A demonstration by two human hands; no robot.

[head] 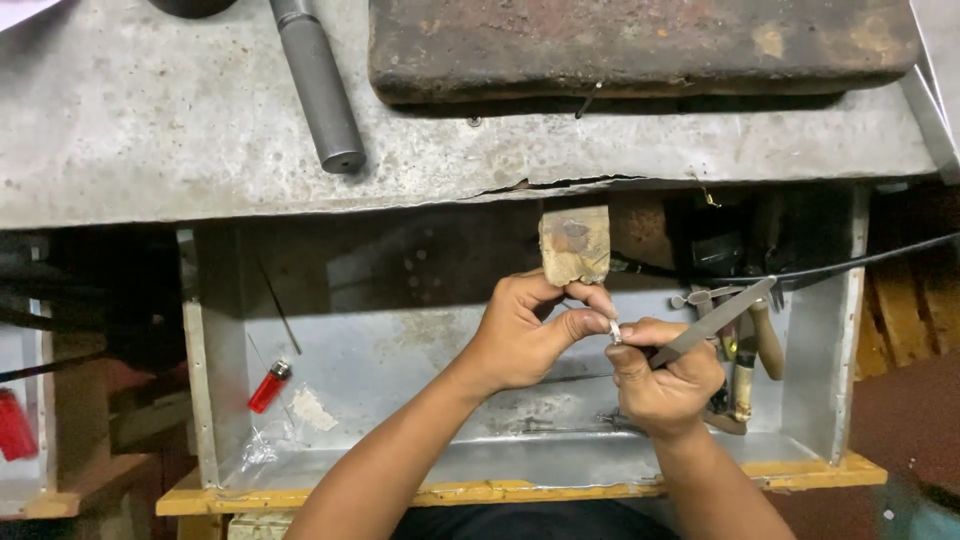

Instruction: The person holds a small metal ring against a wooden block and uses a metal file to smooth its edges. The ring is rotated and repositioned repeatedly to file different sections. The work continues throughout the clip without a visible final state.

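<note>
Fingertips of our left hand point(525, 335) pinch a small silvery metal piece point(614, 331), held just below the worn wooden peg point(575, 245) that juts from the front edge of the cracked grey metal benchtop point(150, 140). Our right hand point(665, 385) is clenched around a flat grey metal file point(715, 322), whose tip meets the piece. We judge the filing goes best if we brace the piece against the peg, keep the pinch firm and stroke lightly, since so small a thing could slip and fall.

Below our hands lies the shallow metal catch tray point(520, 465) with its yellow front edge. A red lighter point(269, 387) rests near its left wall, well apart from us. Wooden-handled tools point(750, 370) crowd the right wall, just behind our right hand, and could snag the file's far end. On the benchtop a grey steel rod point(320, 85) and a rusty brown block point(640, 45) lie far back, out of the way.
</note>
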